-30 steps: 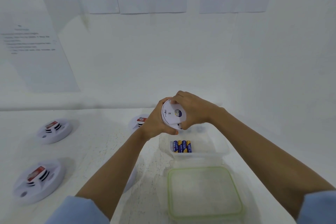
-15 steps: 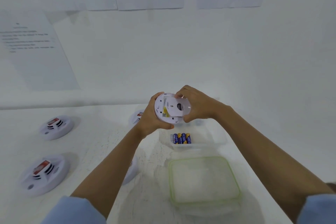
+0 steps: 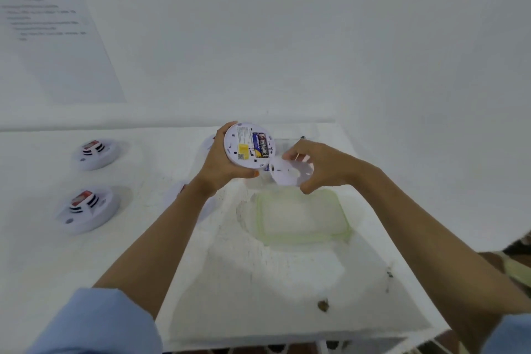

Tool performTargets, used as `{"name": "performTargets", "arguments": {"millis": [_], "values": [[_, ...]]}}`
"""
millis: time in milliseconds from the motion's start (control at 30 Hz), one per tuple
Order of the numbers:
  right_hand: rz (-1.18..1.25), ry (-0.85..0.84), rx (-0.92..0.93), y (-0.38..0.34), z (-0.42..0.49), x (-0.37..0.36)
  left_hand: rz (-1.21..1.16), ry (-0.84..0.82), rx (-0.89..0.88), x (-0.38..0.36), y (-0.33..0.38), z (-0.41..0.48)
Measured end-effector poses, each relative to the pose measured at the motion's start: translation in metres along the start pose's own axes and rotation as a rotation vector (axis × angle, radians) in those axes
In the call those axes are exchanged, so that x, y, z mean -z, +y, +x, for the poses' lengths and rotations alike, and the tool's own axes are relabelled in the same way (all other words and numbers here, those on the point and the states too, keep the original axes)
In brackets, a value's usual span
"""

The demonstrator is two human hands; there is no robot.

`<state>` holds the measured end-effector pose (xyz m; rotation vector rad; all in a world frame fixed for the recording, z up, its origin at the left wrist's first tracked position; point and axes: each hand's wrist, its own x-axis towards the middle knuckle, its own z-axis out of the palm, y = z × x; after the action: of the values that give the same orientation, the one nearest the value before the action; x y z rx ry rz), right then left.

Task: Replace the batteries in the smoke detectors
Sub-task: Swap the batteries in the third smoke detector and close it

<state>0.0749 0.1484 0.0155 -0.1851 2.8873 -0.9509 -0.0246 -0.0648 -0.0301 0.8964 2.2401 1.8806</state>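
My left hand (image 3: pixel 222 165) grips a round white smoke detector (image 3: pixel 244 148) above the table, its back turned toward me. A dark battery (image 3: pixel 261 144) sits in the open compartment beside a yellow sticker. My right hand (image 3: pixel 314 165) pinches the detached white round back cover (image 3: pixel 290 174) just to the right of and below the detector. Two more detectors lie face up on the left, one farther away (image 3: pixel 96 152) and one closer (image 3: pixel 87 211). A further detector (image 3: pixel 208 142) is partly hidden behind my left hand.
A green-rimmed clear container lid (image 3: pixel 301 217) lies on the white table (image 3: pixel 258 282) below my hands; the battery container is mostly hidden behind them. White walls with taped papers (image 3: pixel 57 46) stand close behind. The table's front edge is near the frame bottom.
The back cover has come off the detector and moved right and down in my right hand, exposing the battery. The view has tilted down.
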Motion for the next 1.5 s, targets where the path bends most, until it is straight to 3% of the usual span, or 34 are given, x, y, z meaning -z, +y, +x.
{"name": "performTargets", "arguments": {"millis": [300,367,533,700,1267,1500], "values": [[-0.104,-0.178,-0.074,0.018,-0.028,-0.038,-0.027,0.019,-0.021,-0.012,0.014,-0.044],[-0.073,-0.123,-0.049,0.018,-0.029,-0.038,-0.039,0.009,-0.015,-0.014,0.015,-0.048],[0.229,0.34,0.187,-0.011,-0.016,-0.022,-0.06,0.015,-0.006,-0.02,0.02,-0.049],[0.28,0.166,0.151,-0.027,0.01,-0.012,-0.039,-0.067,-0.05,-0.023,0.028,-0.029],[-0.297,0.23,0.181,0.0,0.077,0.008,-0.111,-0.167,0.025,-0.004,-0.001,0.049],[-0.408,0.23,0.176,0.016,0.086,0.012,-0.148,-0.168,0.061,-0.012,-0.014,0.069]]}}
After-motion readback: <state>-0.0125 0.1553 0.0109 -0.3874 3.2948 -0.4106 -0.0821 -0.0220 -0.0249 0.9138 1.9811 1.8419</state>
